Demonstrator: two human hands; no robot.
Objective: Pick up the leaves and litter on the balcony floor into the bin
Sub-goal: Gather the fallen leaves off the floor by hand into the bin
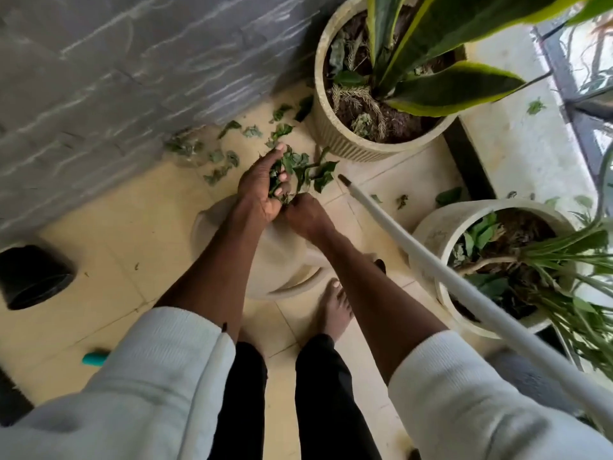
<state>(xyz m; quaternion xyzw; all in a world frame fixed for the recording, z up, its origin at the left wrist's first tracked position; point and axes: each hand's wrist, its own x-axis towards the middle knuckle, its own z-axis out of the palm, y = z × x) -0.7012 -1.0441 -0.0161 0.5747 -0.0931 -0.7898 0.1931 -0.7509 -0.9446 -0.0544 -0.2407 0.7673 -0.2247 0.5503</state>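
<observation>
My left hand [258,184] is cupped around a bunch of green leaves [298,167], palm turned up. My right hand [306,215] sits right beside it, fingers pinched closed on the lower end of the same bunch. Several loose green leaves [225,161] lie on the cream tiled floor near the grey wall, and a few more leaves [403,200] lie further right between the pots. A black bin [33,277] lies on its side at the far left, well away from both hands.
A large ribbed pot with a snake plant [351,141] stands just beyond the hands. A second pot [431,234] with a leafy plant stands at right. A white pole [464,283] slants across the right side. A pale overturned pot [278,260] lies under my arms. A teal object [94,358] lies lower left.
</observation>
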